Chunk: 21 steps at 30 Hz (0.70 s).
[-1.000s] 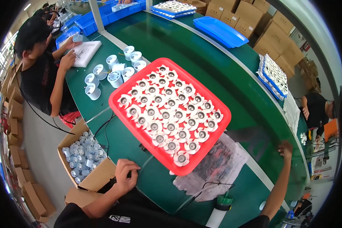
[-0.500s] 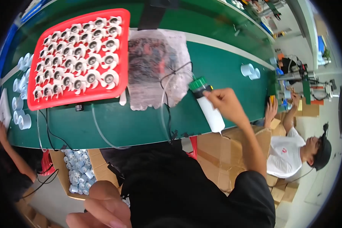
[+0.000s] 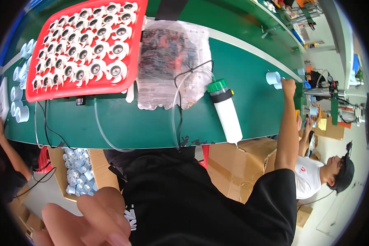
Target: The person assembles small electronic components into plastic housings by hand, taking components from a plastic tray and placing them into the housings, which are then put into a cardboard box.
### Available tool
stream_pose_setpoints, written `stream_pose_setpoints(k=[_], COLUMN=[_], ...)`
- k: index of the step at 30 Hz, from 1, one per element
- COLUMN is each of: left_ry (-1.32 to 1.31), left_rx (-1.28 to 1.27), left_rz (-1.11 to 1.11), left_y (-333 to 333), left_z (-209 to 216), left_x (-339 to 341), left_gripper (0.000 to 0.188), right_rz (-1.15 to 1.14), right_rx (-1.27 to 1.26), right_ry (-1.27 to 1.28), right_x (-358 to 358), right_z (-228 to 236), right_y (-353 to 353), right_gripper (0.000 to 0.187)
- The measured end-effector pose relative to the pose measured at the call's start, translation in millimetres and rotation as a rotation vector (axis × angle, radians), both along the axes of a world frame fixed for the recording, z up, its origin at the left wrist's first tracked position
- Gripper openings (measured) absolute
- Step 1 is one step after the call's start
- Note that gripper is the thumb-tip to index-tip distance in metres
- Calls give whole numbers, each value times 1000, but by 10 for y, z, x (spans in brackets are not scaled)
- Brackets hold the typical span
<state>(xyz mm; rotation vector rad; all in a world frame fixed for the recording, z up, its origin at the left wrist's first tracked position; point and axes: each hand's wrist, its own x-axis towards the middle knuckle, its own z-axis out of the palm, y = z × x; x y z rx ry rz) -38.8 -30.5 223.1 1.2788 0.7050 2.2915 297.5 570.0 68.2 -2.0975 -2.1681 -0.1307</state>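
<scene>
My right hand (image 3: 289, 87) is stretched out to the far right of the green bench, its fingers closed at a light-blue plastic cup (image 3: 278, 86). A second light-blue cup (image 3: 272, 78) stands beside it. Close to the camera at the lower left is my left hand (image 3: 84, 219), fingers curled together; whatever they may hold is hidden. A white dispensing syringe (image 3: 228, 119) with a green cap and black collar lies near the bench's front edge, nozzle toward me. On the left, a red tray (image 3: 80, 95) carries rows of white bladed impellers (image 3: 97, 67) with dark centres.
A printed paper sheet (image 3: 156, 92), a clear hose (image 3: 100, 127) and black cables lie on the bench. More light-blue cups (image 3: 22, 114) stand at the left. Below sits a cardboard box (image 3: 102, 168) of small cups. Another person (image 3: 311, 176) works at the right; another's arm (image 3: 12, 151) shows at left.
My right hand has left the syringe and moved right to the light-blue cups. The syringe now rests on the bench. My left hand has shifted left in view.
</scene>
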Motion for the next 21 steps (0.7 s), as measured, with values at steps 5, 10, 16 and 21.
stream_pose_setpoints(k=[5,10,16,21], left_ry=[51,42,-14,26], left_rx=[-30,23,-194,-957], left_rz=[50,2,495,469], left_y=[20,25,-68,-102], left_z=[-23,-131,-722,-1409], left_x=[-18,-88,-61,56], left_gripper=[24,24,11,23], right_rz=[121,259,632,1172], right_rx=[-32,-33,-141,-315], right_ry=[-57,-38,380,421], right_x=[-236,-85,-1240,-2099], right_z=[46,138,1081,849], right_y=[-146,-293,-2290,-4139], right_gripper=[54,38,25,17])
